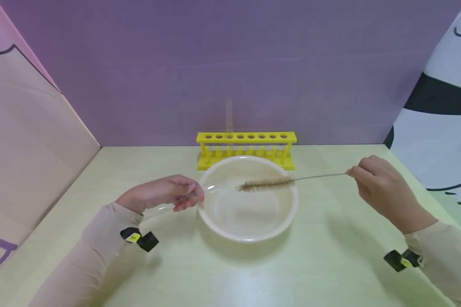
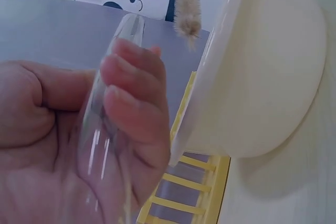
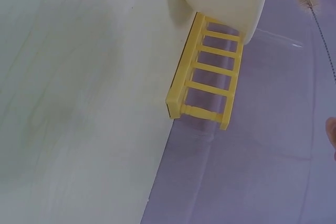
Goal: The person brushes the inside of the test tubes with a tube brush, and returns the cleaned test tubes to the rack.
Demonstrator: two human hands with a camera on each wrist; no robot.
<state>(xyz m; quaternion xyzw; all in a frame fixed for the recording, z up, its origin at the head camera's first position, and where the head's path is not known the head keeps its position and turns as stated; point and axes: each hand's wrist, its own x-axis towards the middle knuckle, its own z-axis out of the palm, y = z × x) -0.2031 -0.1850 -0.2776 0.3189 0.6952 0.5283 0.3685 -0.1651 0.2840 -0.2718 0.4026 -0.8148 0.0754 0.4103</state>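
My left hand point(image 1: 176, 192) curls its fingers round a clear glass test tube point(image 2: 100, 145) at the left of the basin. One end of the tube runs back under the wrist, and the other reaches over the basin's left rim. In the head view a test tube brush point(image 1: 266, 184) with tan bristles hangs over the basin, its tip pointing left toward the tube and apart from my left fingers. My right hand point(image 1: 388, 192) pinches the far end of its thin wire handle point(image 1: 319, 176), out to the right. Only a fingertip of that hand shows in the right wrist view.
A cream plastic basin point(image 1: 247, 238) stands mid-table. Close behind it is a yellow test tube rack point(image 1: 246, 137), with a clear test tube point(image 1: 229, 115) upright toward its left end. A purple backdrop point(image 1: 246, 64) rises at the table's rear edge.
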